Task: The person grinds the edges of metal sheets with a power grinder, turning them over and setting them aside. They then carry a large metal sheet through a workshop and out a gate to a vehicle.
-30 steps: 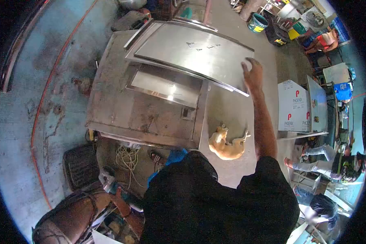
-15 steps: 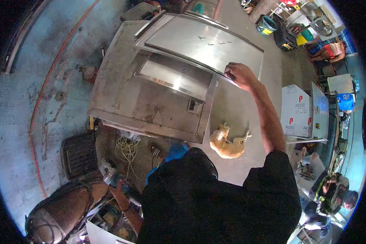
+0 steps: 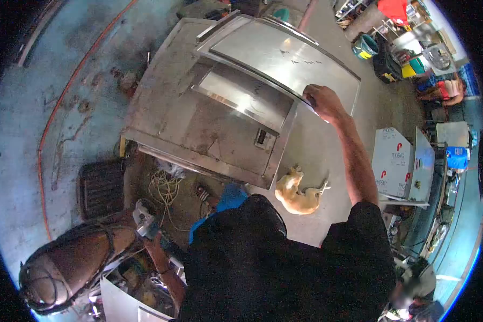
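My right hand [image 3: 326, 103] is closed on the near edge of a shiny metal panel [image 3: 284, 45] with handwriting on it. The panel lies tilted across a large metal table [image 3: 172, 115]. Under its near edge, a smaller bright metal sheet [image 3: 241, 99] rests on the tabletop. Down at the lower left, my left hand [image 3: 154, 242] is wrapped round an angle grinder [image 3: 144, 219] with a silver head, held off to the table's near left side. Part of the grinder's body is hidden by my fingers.
A tan dog [image 3: 298, 196] lies curled on the floor close to the table. Coiled cord [image 3: 165, 188] is on the floor at left. Boxy Phoenix-marked panels [image 3: 394, 161] stand at right. A person [image 3: 445, 91] sits at far right; another [image 3: 418, 287] is lower right.
The view has shifted, so the table and panel appear slightly lower and to the right. My right hand stays on the panel's edge, and the left still holds the grinder.
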`<state>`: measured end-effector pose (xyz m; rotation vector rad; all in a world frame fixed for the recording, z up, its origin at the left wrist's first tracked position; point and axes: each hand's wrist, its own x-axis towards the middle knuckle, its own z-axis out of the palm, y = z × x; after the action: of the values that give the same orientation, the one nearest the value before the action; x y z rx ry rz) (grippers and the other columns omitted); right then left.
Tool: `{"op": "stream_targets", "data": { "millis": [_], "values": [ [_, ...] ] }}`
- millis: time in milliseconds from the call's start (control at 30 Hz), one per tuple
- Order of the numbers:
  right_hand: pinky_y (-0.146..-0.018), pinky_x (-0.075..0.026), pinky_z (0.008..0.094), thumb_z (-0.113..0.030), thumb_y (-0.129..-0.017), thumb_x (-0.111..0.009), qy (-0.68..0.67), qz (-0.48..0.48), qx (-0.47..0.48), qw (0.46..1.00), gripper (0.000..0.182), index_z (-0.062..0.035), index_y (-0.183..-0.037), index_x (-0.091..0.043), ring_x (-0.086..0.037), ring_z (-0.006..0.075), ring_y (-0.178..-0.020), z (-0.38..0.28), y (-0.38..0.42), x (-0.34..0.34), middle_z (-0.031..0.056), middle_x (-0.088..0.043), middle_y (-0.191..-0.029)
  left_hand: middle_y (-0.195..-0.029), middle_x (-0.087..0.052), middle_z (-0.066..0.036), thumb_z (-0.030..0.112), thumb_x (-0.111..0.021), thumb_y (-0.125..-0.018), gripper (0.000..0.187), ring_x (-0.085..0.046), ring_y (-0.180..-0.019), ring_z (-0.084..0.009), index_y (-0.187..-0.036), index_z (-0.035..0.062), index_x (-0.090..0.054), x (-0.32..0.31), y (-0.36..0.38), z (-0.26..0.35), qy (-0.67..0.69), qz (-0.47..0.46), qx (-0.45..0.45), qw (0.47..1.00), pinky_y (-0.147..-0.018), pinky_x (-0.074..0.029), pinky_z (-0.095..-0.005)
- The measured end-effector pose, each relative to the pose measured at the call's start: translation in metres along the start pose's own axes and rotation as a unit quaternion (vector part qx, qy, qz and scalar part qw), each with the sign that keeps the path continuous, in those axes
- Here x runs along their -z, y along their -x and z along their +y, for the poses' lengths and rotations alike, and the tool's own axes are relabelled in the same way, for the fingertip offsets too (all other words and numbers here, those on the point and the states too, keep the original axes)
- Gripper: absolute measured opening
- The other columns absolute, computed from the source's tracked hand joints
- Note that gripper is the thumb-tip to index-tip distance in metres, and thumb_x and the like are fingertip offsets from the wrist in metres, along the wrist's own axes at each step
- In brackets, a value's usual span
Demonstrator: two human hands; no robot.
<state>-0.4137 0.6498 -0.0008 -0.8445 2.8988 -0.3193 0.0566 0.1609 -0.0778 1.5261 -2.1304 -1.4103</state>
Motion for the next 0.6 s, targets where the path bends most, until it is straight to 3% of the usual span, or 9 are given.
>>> {"op": "stream_targets", "data": {
  "millis": [33, 67, 133, 233, 267, 300, 400, 467, 600],
  "values": [
    [-0.074, -0.049, 0.0459, -0.021, -0.092, -0.056, -0.029, 0.053, -0.042, 0.997, 0.016, -0.0056, -0.09, -0.058, -0.064, 0.0355, -0.085, -0.006, -0.001, 0.003, 0.0152, -0.065, -0.088, -0.131, -0.043, -0.017, 0.026, -0.069, -0.086, 0.051, -0.043, -0.118, -0.0307, -0.128, 0.0019, -0.053, 0.002, -0.003, -0.014, 0.002, -0.005, -0.072, 0.997, -0.102, -0.035, -0.0427],
    [-0.073, -0.05, 0.0463, -0.023, -0.093, -0.057, -0.059, 0.105, -0.08, 0.989, 0.018, -0.0058, -0.09, -0.058, -0.064, 0.0359, -0.084, -0.011, -0.007, 0.005, 0.0153, -0.065, -0.089, -0.131, -0.043, -0.017, 0.026, -0.069, -0.086, 0.051, -0.043, -0.118, -0.0307, -0.128, 0.0019, -0.053, 0.008, -0.013, -0.031, 0.007, 0.006, -0.068, 0.998, -0.102, -0.035, -0.0427],
    [-0.073, -0.05, 0.047, -0.026, -0.094, -0.057, -0.039, 0.098, -0.059, 0.993, 0.02, -0.0061, -0.091, -0.058, -0.064, 0.0363, -0.084, -0.021, -0.027, 0.006, 0.0155, -0.066, -0.089, -0.132, -0.042, -0.018, 0.023, -0.067, -0.088, 0.042, -0.044, -0.117, -0.0302, -0.124, 0.0033, -0.057, 0.021, -0.026, -0.062, -0.043, -0.114, -0.128, 0.984, -0.102, -0.036, -0.0414],
    [-0.073, -0.05, 0.0484, -0.031, -0.094, -0.057, 0.027, 0.081, -0.017, 0.996, 0.024, -0.0067, -0.093, -0.057, -0.064, 0.0373, -0.083, -0.023, -0.056, -0.014, 0.0153, -0.065, -0.088, -0.135, -0.041, -0.019, 0.023, -0.067, -0.087, 0.043, -0.043, -0.12, -0.0304, -0.125, 0.0052, -0.058, 0.006, -0.013, -0.028, -0.013, -0.052, -0.02, 0.998, -0.103, -0.035, -0.0403],
    [-0.073, -0.049, 0.0486, -0.03, -0.094, -0.056, 0.049, 0.046, -0.008, 0.998, 0.024, -0.0063, -0.093, -0.056, -0.063, 0.038, -0.084, -0.025, -0.065, -0.017, 0.0156, -0.064, -0.087, -0.135, -0.041, -0.019, 0.025, -0.069, -0.086, 0.05, -0.044, -0.12, -0.0291, -0.13, 0.0049, -0.054, 0.007, -0.029, -0.046, 0.106, -0.095, 0.005, 0.99, -0.103, -0.035, -0.0396],
    [-0.073, -0.049, 0.0489, -0.029, -0.094, -0.056, 0.071, 0.013, 0.001, 0.997, 0.023, -0.006, -0.093, -0.055, -0.063, 0.0387, -0.084, -0.028, -0.074, -0.02, 0.016, -0.063, -0.087, -0.135, -0.041, -0.019, 0.025, -0.069, -0.086, 0.05, -0.044, -0.12, -0.0291, -0.13, 0.0049, -0.054, 0.008, -0.031, -0.068, 0.113, -0.086, 0.007, 0.99, -0.103, -0.035, -0.0396],
    [-0.074, -0.049, 0.0493, -0.027, -0.095, -0.055, 0.025, 0.003, 0.061, 0.998, 0.021, -0.0056, -0.093, -0.055, -0.062, 0.0406, -0.087, -0.014, -0.084, -0.031, 0.0177, -0.062, -0.09, -0.127, -0.047, -0.017, 0.025, -0.072, -0.083, 0.059, -0.047, -0.115, -0.0265, -0.132, 0.0014, -0.049, -0.003, -0.011, -0.033, 0.023, -0.028, -0.004, 0.999, -0.101, -0.037, -0.0397],
    [-0.075, -0.049, 0.0486, -0.029, -0.096, -0.053, -0.001, 0.008, 0.091, 0.996, 0.023, -0.0054, -0.094, -0.055, -0.063, 0.0406, -0.085, -0.018, -0.087, -0.026, 0.0179, -0.063, -0.089, -0.117, -0.055, -0.013, 0.023, -0.074, -0.08, 0.063, -0.052, -0.107, -0.0243, -0.131, -0.0019, -0.046, -0.004, -0.003, -0.029, -0.055, -0.033, -0.127, 0.99, -0.097, -0.04, -0.0387],
    [-0.074, -0.049, 0.0486, -0.038, -0.099, -0.048, 0.063, -0.024, 0.039, 0.997, 0.035, -0.0039, -0.093, -0.057, -0.064, 0.0399, -0.085, -0.044, -0.101, -0.009, 0.0176, -0.065, -0.091, -0.109, -0.06, -0.01, 0.019, -0.075, -0.079, 0.058, -0.055, -0.101, -0.0226, -0.127, -0.0001, -0.05, -0.009, 0.01, 0.01, 0.093, -0.062, 0.017, 0.994, -0.093, -0.043, -0.0362]
  ]
}}
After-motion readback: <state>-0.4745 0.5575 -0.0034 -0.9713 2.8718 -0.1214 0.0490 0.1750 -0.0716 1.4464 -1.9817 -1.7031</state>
